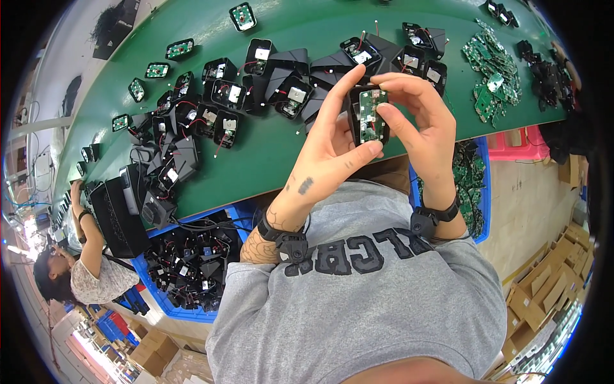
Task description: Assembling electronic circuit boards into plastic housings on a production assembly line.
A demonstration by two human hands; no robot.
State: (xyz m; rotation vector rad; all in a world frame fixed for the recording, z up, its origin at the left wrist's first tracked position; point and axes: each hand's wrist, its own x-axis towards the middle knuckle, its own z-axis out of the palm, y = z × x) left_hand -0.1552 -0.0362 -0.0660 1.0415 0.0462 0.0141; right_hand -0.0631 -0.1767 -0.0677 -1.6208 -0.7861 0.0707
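Observation:
Between my two hands is a black plastic housing (354, 133), tilted up toward me over the table's near edge. A green circuit board (369, 118) with small white parts lies in its open face. My left hand (332, 131) is closed around the housing's left side, its thumb at the lower edge of the board. My right hand (425, 118) curls its fingers over the upper end, and its thumb presses on the board's right edge. Whether the board is fully seated I cannot tell. The housing's back is hidden.
The green table (256, 160) bears several black housings (228, 94) with red wires. A heap of bare circuit boards (492, 70) lies at the right. Blue bins hold black housings (192, 269) and boards (470, 185). At the left another person (96, 269) works; cardboard (550, 281) lies at the lower right.

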